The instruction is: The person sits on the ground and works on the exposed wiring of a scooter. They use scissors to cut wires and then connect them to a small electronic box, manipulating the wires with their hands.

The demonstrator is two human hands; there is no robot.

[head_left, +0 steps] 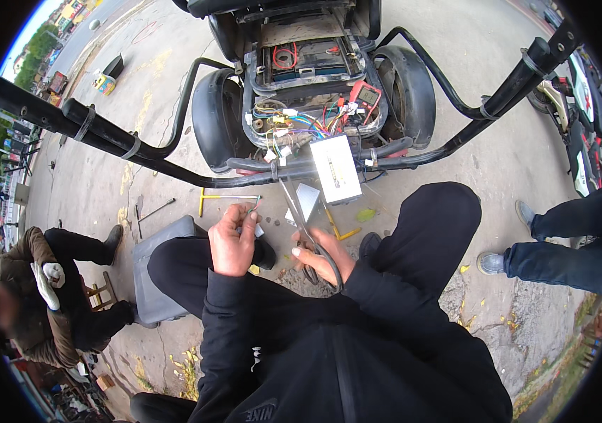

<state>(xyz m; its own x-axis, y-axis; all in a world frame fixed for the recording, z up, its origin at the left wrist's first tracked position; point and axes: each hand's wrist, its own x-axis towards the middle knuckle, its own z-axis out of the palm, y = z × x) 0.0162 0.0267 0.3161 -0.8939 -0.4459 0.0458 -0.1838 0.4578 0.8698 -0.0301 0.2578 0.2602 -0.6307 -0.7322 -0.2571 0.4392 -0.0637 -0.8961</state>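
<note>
My left hand [232, 238] pinches the end of thin coloured wires [257, 206], green among them. My right hand [323, 257] grips black-handled scissors [294, 210] whose long blades point up and forward. Just beyond stands an open vehicle frame with a bundle of coloured wires and white connectors [297, 121], and a red multimeter [366, 97] lies in its right part. A white rectangular box [336, 169] leans at its front bar, with a pale flat piece [306, 199] below it near the scissors.
Yellow-handled T tools [210, 197] lie on the pavement. A grey plastic panel [149, 289] is beside my left knee. A seated person [61, 317] is at left; another person's legs [555, 257] are at right, near parked scooters [583, 127]. Black tubular bars [160, 158] flank the vehicle.
</note>
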